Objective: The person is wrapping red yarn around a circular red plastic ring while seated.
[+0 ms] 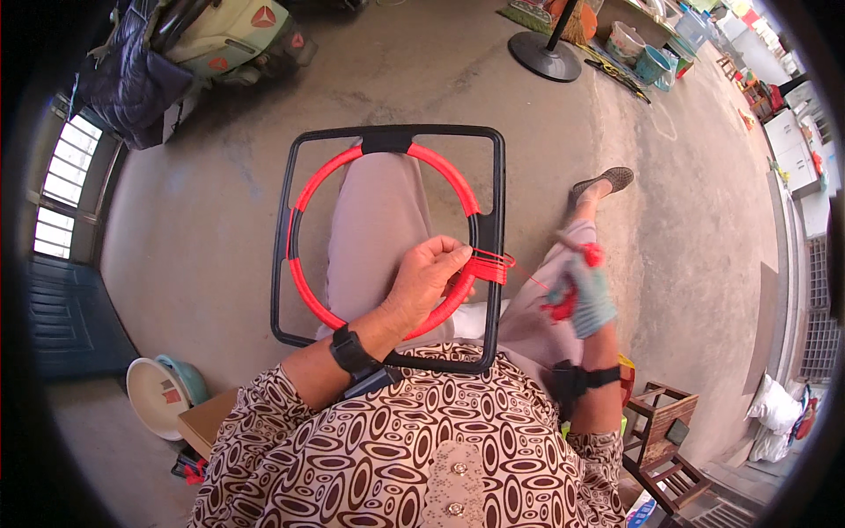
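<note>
A black square frame (282, 238) with a ring (451, 172) fixed inside it rests across my lap. Red cord covers much of the ring, while some stretches show bare black. My bare left hand (429, 273) is closed around the ring's right side, thumb and forefinger pinching it beside flat turns of red cord (487, 267). Those turns span from the ring to the frame's right bar. A thin strand leads from them to my right hand (588, 301), which wears a grey-green glove and is smeared by motion. Bunched red cord shows in its closed fingers.
At the upper left stands a scooter (233, 44). A round black pole base (544, 58) and several buckets (651, 63) are at the far right. Wooden stools (660, 414) stand beside my right arm. Basins (151, 396) and a cardboard box (209, 421) lie at the lower left.
</note>
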A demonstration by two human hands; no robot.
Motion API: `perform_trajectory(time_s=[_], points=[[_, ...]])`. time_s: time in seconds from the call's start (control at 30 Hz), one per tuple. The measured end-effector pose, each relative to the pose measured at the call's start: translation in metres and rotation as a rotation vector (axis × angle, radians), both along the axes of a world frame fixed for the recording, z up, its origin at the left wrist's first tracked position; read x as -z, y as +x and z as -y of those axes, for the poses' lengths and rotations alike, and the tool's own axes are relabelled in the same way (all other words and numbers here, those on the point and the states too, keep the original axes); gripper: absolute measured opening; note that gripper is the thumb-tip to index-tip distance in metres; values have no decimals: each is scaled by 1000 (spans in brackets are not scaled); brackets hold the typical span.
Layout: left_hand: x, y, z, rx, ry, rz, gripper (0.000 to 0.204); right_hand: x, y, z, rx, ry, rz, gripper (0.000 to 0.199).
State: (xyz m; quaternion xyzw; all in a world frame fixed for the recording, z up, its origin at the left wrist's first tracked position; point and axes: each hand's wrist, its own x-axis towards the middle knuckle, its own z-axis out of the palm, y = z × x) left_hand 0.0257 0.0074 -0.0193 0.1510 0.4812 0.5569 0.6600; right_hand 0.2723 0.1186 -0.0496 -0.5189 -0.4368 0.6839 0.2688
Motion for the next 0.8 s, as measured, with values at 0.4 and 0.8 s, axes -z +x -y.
perform_trajectory(time_s=[0.4,0.8], points=[[-2,-1,-1,-14,25,88,16,-18,-45,28,29,-215,-698,31],[1,0,1,64,11,136,15,-17,-44,12,55,-309,-640,33]])
